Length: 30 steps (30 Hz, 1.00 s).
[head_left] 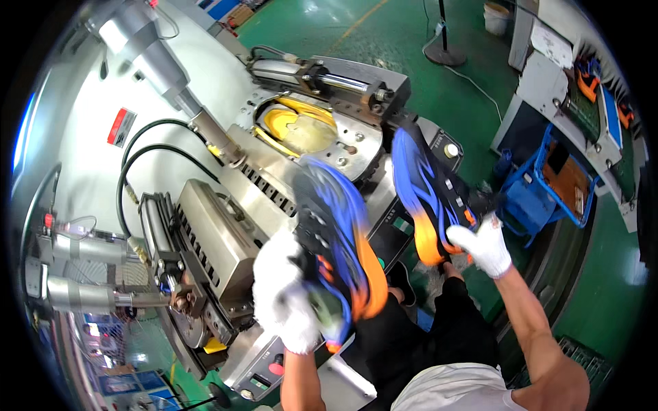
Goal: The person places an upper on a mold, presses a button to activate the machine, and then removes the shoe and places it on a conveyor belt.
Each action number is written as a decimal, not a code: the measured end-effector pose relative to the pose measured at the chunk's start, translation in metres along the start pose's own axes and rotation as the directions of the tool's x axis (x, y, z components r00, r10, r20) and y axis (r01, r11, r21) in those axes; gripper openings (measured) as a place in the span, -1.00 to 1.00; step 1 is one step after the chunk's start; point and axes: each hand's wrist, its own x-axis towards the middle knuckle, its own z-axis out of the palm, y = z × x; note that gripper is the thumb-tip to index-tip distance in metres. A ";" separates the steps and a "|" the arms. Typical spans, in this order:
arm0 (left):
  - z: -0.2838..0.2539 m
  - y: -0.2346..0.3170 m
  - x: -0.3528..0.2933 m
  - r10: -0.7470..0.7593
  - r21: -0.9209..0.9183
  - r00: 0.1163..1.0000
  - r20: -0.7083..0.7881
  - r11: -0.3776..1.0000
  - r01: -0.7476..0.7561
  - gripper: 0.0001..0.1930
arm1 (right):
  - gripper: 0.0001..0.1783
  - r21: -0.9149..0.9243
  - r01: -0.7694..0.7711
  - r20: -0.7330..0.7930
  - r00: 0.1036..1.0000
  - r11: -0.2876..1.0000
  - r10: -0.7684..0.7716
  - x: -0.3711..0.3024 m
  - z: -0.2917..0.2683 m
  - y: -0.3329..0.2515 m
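Note:
My left hand, in a white glove, grips a black, blue and orange sports shoe, blurred by motion, in front of a steel press machine. My right hand, also gloved in white, holds a second shoe of the same colours by its heel, sole turned toward me, to the right of the machine. Behind both shoes the machine's open cavity shows a yellow mould pad.
Black hoses and a pneumatic cylinder run over the machine. A control panel with a red button sits near my left forearm. A blue crate stands at the right on the green floor.

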 end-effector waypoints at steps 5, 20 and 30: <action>-0.056 0.049 -0.158 -0.456 0.171 0.795 0.401 0.890 0.424 -0.67 | -0.14 -0.135 0.213 0.136 0.971 0.968 -0.195 0.149 0.070 -0.109; -0.086 0.046 -0.280 -0.675 0.129 0.652 0.346 0.722 0.680 -0.68 | -0.35 -0.735 0.535 0.491 0.844 0.417 -0.217 0.344 0.276 -0.097; -0.086 0.033 -0.265 -0.520 0.095 0.774 0.361 0.846 0.524 -0.61 | -0.13 -0.120 0.822 0.438 0.547 0.556 -0.714 0.001 0.187 -0.060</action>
